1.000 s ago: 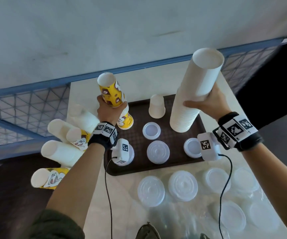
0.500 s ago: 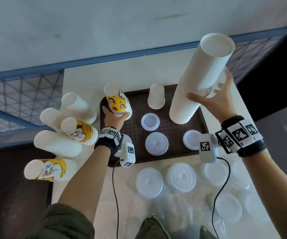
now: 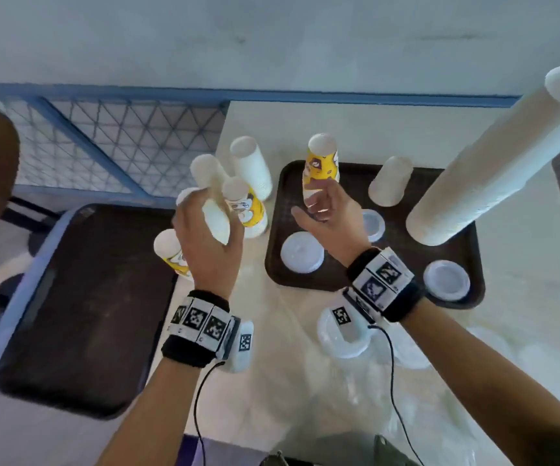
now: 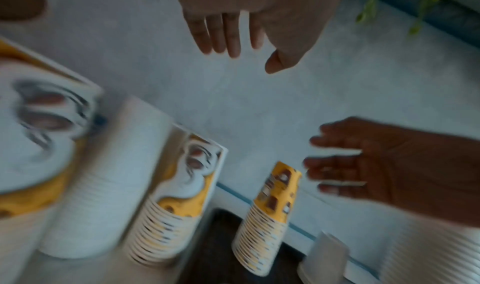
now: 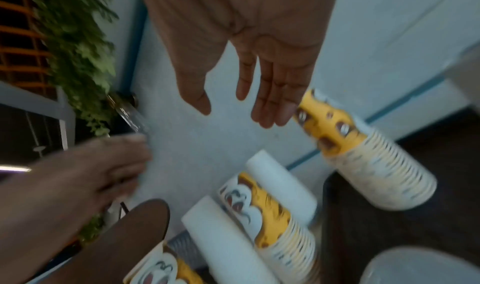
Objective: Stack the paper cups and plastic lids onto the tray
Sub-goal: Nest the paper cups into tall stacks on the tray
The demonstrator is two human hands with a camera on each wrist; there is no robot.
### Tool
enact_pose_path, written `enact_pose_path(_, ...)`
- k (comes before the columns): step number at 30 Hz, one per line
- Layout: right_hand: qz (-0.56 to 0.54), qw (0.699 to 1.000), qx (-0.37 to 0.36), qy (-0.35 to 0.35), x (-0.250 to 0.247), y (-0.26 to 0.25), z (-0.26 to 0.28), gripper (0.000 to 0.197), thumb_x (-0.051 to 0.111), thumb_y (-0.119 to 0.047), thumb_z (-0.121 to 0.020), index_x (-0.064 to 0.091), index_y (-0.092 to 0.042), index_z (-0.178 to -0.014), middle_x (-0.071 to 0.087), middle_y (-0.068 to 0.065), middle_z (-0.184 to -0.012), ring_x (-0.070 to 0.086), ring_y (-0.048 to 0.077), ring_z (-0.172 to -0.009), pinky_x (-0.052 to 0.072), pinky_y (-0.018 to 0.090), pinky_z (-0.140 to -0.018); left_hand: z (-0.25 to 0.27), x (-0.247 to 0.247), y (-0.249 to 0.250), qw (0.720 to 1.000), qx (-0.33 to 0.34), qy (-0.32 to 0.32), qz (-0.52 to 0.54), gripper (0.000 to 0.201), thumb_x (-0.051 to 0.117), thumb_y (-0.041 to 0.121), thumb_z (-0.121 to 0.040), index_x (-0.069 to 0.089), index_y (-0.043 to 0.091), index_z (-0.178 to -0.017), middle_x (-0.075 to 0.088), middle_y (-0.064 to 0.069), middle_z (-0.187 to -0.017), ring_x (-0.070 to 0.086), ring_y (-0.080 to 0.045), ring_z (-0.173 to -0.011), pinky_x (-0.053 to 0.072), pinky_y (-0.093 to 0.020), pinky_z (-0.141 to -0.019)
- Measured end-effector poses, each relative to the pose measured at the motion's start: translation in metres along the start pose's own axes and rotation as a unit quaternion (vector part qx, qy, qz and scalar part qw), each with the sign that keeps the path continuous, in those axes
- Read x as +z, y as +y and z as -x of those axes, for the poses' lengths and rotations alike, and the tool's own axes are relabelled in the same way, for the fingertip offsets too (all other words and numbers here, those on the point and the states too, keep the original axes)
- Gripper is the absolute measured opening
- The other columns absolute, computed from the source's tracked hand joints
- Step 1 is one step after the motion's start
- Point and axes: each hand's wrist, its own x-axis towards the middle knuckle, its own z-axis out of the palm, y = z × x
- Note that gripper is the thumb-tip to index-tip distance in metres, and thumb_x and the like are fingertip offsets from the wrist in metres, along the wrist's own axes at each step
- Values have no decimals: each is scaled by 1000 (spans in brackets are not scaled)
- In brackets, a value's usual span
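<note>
Head view, from the left: a dark chair seat [image 3: 80, 304] sits beside the pale table [image 3: 305, 381], and at the table's left edge stands a cluster of cup stacks [image 3: 238, 190], some plain white, some printed yellow. The left hand [image 3: 204, 243] hovers over that cluster with its fingers loosely spread, gripping nothing, as the left wrist view confirms. Next comes the brown tray [image 3: 342, 280], where a yellow printed cup stack [image 3: 320, 169] stands upside down at the back left corner. The right hand [image 3: 325, 216] is just in front of it, fingers straight and relaxed, empty. Further right on the tray stand a short white cup stack [image 3: 389, 183] and a tall white cup stack [image 3: 493, 169] that leans right, with plastic lids [image 3: 302, 252] lying flat among them
</note>
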Motion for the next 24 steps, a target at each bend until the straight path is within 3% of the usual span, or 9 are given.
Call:
enact_pose_path(2,16,997,34,-61,34,5,-15,51,76,-22,-73,50,-14,-117,56,0,-88,55,14,-79,52,35,-84,-4,-26,-15,998,-24,56,-21,53,64,23,-78,47,-1,-122,49,-20,-122,41,-23,-113,27,-14,-102)
enact_pose_path(5,51,992,65,-90,72,14,-33,70,76,-24,-73,38,-12,-130,55,6,-104,55,19,-97,47,37,-92,-3,-50,-45,986,-110,123,9,69,70,23,-76,36,3,-133,40,-15,-132,41,-25,-122,34,-37,-107)
enact_pose_path(6,64,991,75,-93,82,18,-38,74,76,-25,-73,34,-12,-133,55,9,-113,54,23,-106,45,38,-95,-1,-53,-53,978,-160,130,32,74,72,20,-75,33,5,-136,38,-14,-134,40,-23,-123,34,-39,-106)
enact_pose_path(8,87,986,99,-97,100,27,-44,82,77,-25,-72,28,-11,-136,50,14,-129,49,28,-120,40,38,-100,8,-52,-70,957,-258,113,73,83,76,16,-73,27,10,-140,36,-11,-137,40,-20,-124,34,-38,-108)
enact_pose_path(11,98,982,133,-88,122,41,-50,89,79,-22,-69,24,-8,-138,45,13,-136,43,30,-126,36,38,-103,24,-42,-97,930,-344,65,110,93,80,14,-69,23,16,-143,36,-9,-138,40,-20,-125,35,-32,-106)
enact_pose_path(14,99,981,151,-75,141,53,-54,94,82,-24,-63,26,-11,-137,48,10,-134,46,30,-124,39,43,-104,33,-26,-120,915,-379,36,136,99,83,14,-64,23,19,-142,41,-9,-136,45,-18,-123,37,-27,-101)
enact_pose_path(17,108,979,165,-58,155,60,-57,97,84,-29,-59,29,-14,-137,50,7,-132,48,29,-124,40,42,-104,40,-13,-139,911,-386,3,143,97,83,28,-54,30,22,-136,52,0,-126,55,-17,-116,44,-32,-98)
enact_pose_path(20,112,980,159,-42,162,64,-58,92,85,-26,-60,33,-10,-134,51,6,-132,49,27,-123,40,36,-101,43,-4,-152,915,-388,-21,112,87,84,26,-58,38,18,-130,56,-1,-124,57,-17,-113,46,-33,-97)
enact_pose_path(24,101,980,167,-24,166,66,-62,85,86,-26,-60,39,-10,-129,58,7,-126,54,29,-117,44,36,-97,43,3,-161,912,-402,-33,76,79,85,25,-61,43,15,-127,60,-1,-119,58,-17,-110,45,-26,-90)
